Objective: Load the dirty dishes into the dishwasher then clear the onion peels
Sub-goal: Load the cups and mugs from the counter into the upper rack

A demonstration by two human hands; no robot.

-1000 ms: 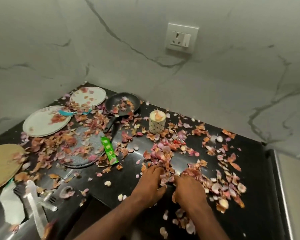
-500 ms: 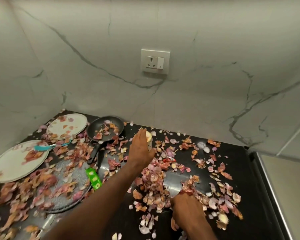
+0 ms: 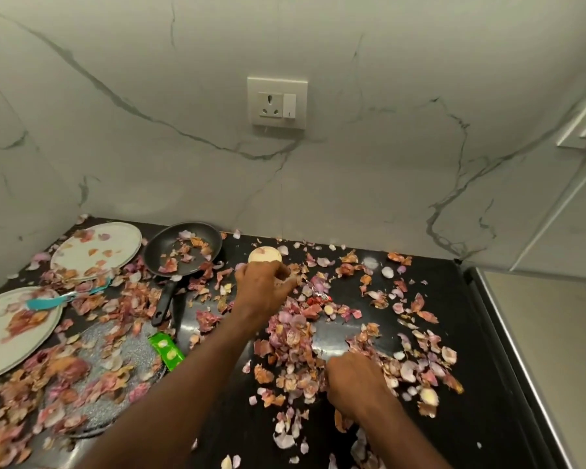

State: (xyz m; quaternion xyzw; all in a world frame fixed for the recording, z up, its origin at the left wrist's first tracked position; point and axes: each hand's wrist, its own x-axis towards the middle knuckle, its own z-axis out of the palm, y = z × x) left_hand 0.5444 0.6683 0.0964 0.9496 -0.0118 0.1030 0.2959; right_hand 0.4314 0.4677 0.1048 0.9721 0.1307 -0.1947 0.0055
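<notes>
Since half a second ago the left hand (image 3: 263,287) has stayed at the small cream patterned cup (image 3: 265,257); fingers curl round its side, gripping it, rim showing just above the knuckles. Right hand (image 3: 354,380) still low on the black stone countertop (image 3: 471,333), fingers bent down into the pink-and-brown papery onion peels (image 3: 291,346); cannot tell whether they clamp any. Peels lie heaped between the two hands and scattered across most of the counter.

Dishes all still on the counter: black nonstick frying pan (image 3: 183,247) left of the cup, peels inside, handle pointing toward the camera. Two round white plates (image 3: 97,250) further left, both littered with peels; teal-handled utensil (image 3: 46,302) lies on the nearer one. Grey speckled round plate (image 3: 122,353) mostly buried in peels, green wrapper (image 3: 166,350) at its right edge.

White wall socket (image 3: 277,103) on the marble backsplash above
</notes>
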